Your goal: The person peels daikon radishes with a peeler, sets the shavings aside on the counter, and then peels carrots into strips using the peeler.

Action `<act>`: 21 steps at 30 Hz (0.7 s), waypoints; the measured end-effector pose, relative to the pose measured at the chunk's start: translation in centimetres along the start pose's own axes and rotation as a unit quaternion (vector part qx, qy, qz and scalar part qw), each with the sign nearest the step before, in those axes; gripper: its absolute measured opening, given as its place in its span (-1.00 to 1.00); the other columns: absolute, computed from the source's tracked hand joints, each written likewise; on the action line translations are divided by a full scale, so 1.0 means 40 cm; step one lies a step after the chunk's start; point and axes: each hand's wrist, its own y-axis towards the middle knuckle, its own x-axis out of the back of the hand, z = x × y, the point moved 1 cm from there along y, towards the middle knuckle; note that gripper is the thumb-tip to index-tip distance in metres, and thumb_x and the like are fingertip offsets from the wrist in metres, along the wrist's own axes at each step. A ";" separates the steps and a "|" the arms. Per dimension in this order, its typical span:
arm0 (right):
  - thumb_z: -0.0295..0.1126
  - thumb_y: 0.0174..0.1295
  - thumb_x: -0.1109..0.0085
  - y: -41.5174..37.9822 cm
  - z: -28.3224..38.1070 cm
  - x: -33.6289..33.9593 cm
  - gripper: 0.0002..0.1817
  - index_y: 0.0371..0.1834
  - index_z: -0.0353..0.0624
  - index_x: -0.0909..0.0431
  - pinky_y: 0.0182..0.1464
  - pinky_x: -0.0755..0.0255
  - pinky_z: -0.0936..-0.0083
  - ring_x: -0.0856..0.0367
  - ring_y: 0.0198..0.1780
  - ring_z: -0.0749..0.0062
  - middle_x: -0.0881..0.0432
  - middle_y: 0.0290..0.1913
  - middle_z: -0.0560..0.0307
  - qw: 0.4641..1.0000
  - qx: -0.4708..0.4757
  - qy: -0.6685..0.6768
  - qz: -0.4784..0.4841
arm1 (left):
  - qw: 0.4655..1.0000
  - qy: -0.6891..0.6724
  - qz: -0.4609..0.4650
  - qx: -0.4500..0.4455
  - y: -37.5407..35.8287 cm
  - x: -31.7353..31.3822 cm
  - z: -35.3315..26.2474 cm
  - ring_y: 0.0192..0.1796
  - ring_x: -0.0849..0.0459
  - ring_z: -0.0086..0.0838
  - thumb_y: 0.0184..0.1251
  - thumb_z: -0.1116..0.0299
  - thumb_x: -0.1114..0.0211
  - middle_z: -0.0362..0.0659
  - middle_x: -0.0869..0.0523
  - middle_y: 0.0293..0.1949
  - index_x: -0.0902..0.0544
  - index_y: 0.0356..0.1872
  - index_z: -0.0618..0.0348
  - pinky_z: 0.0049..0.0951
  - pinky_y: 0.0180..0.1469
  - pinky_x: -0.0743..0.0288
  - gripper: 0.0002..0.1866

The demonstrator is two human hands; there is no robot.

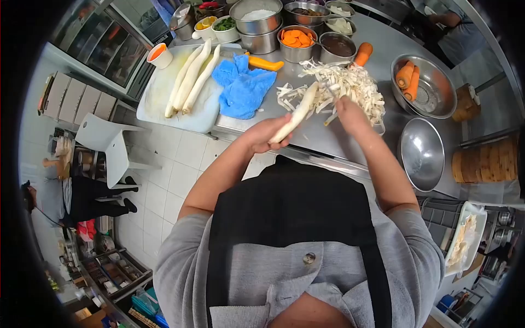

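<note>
My left hand (268, 134) is wrapped round the lower end of a white radish (302, 112), which slants up and away over the front of the steel table. My right hand (351, 116) is closed beside the radish's far end, over the peels. A small tool that looks like a peeler (328, 89) sticks out of it, mostly hidden by the fingers. A heap of pale peel strips (358, 90) lies beneath and beyond my right hand. To the left, three long white radishes (191, 79) rest side by side on a white cutting board (150, 104).
A crumpled blue cloth (243, 87) lies beside the board, near a yellow-handled object (266, 63). Ingredient bowls line the back, one with sliced carrots (297, 38). At right stand a steel bowl with carrots (407, 79) and another metal bowl (422, 153). Other people are nearby.
</note>
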 end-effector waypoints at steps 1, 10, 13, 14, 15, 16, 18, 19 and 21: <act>-0.04 0.44 0.21 -0.033 0.015 -0.026 -0.59 -0.01 -0.18 -0.41 -0.05 -0.43 0.03 -0.62 -0.15 -0.19 -0.64 -0.24 -0.29 0.999 0.035 -0.017 -0.016 | 0.996 -0.078 0.047 -0.005 0.022 0.008 -0.001 -0.38 -0.53 -0.58 0.45 -0.02 -0.07 -0.22 -0.60 -0.37 -0.48 0.16 0.21 -0.53 -0.39 -0.42 -0.49; -0.13 0.35 -0.03 -0.224 0.182 -0.017 -0.72 -0.22 -0.14 -0.42 -0.29 -0.47 0.11 -0.63 -0.29 -0.03 -0.63 -0.35 -0.04 0.966 0.246 -0.040 -0.063 | 0.947 -0.315 0.024 -0.062 0.080 -0.052 -0.036 -0.36 -0.55 -0.48 0.41 0.06 -0.15 -0.17 -0.64 -0.31 -0.58 0.02 0.15 -0.45 -0.35 -0.45 -0.61; -0.18 0.32 -0.08 -0.228 0.177 -0.025 -0.76 -0.14 -0.10 -0.46 -0.32 -0.52 0.21 -0.65 -0.32 0.08 -0.62 -0.34 0.04 0.946 0.298 -0.094 -0.087 | 0.944 -0.322 0.032 -0.068 0.096 -0.068 -0.042 -0.38 -0.61 -0.36 0.36 0.07 -0.20 -0.08 -0.68 -0.31 -0.61 -0.05 0.11 -0.40 -0.34 -0.47 -0.65; -0.18 0.31 -0.08 -0.226 0.173 -0.029 -0.75 -0.11 -0.10 -0.47 -0.32 -0.52 0.21 -0.65 -0.32 0.09 -0.62 -0.34 0.04 0.945 0.300 -0.096 -0.092 | 0.949 -0.305 0.057 -0.062 0.093 -0.073 -0.045 -0.40 -0.62 -0.34 0.37 0.06 -0.19 -0.06 -0.68 -0.32 -0.61 -0.06 0.10 -0.39 -0.34 -0.48 -0.66; -0.19 0.31 -0.09 -0.225 0.172 -0.031 -0.74 -0.08 -0.10 -0.47 -0.32 -0.53 0.22 -0.65 -0.32 0.10 -0.62 -0.34 0.04 0.943 0.301 -0.098 -0.098 | 0.953 -0.288 0.081 -0.055 0.090 -0.078 -0.047 -0.41 -0.62 -0.32 0.38 0.06 -0.17 -0.04 -0.68 -0.33 -0.61 -0.07 0.10 -0.38 -0.35 -0.49 -0.66; -0.19 0.31 -0.08 -0.225 0.171 -0.031 -0.73 -0.05 -0.10 -0.48 -0.32 -0.53 0.23 -0.65 -0.32 0.11 -0.62 -0.34 0.04 0.943 0.301 -0.105 -0.099 | 0.950 -0.293 0.096 -0.055 0.091 -0.077 -0.046 -0.42 -0.62 -0.31 0.39 0.04 -0.15 -0.03 -0.68 -0.33 -0.61 -0.08 0.10 -0.38 -0.35 -0.48 -0.65; -0.19 0.31 -0.08 -0.228 0.171 -0.028 -0.70 0.01 -0.09 -0.48 -0.31 -0.54 0.24 -0.66 -0.33 0.13 -0.62 -0.35 0.05 0.942 0.299 -0.118 -0.101 | 0.943 -0.304 0.126 -0.051 0.097 -0.072 -0.039 -0.44 -0.61 -0.29 0.41 0.02 -0.11 -0.02 -0.68 -0.35 -0.60 -0.09 0.09 -0.38 -0.37 -0.48 -0.64; -0.19 0.32 -0.07 -0.230 0.172 -0.023 -0.71 -0.01 -0.09 -0.48 -0.31 -0.54 0.24 -0.66 -0.33 0.13 -0.62 -0.36 0.06 0.943 0.295 -0.127 -0.092 | 0.944 -0.302 0.127 -0.045 0.102 -0.068 -0.035 -0.42 -0.59 -0.31 0.42 0.03 -0.11 -0.03 -0.67 -0.33 -0.59 -0.04 0.11 -0.39 -0.38 -0.47 -0.63; -0.20 0.32 -0.06 -0.236 0.173 -0.013 -0.73 -0.03 -0.09 -0.47 -0.31 -0.54 0.24 -0.66 -0.33 0.14 -0.62 -0.38 0.06 0.944 0.288 -0.147 -0.072 | 0.945 -0.299 0.129 -0.035 0.107 -0.060 -0.025 -0.39 -0.55 -0.36 0.42 0.04 -0.11 -0.04 -0.64 -0.29 -0.56 0.06 0.16 -0.41 -0.39 -0.45 -0.58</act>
